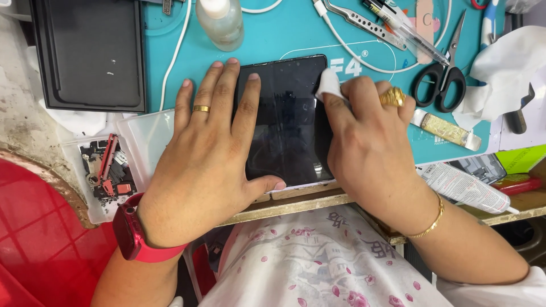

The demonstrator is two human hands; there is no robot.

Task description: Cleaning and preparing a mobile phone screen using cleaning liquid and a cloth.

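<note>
A black phone (290,125) lies screen up on a teal work mat (284,34) at the bench's front edge. My left hand (210,148) rests flat on its left side, fingers spread over the glass, thumb along the lower edge. It wears a gold ring and a red wristwatch. My right hand (367,142) presses a small white wipe (329,85) against the screen's upper right edge. It wears a large gold ring and a thin bracelet.
On the mat are a clear bottle (220,23), tweezers (355,20), a pen (406,31), black scissors (446,74), white cables and a scraper blade (446,129). A dark case (88,54) and a tray of small parts (105,167) sit left. Glue tube (466,187) and tissue (506,68) sit right.
</note>
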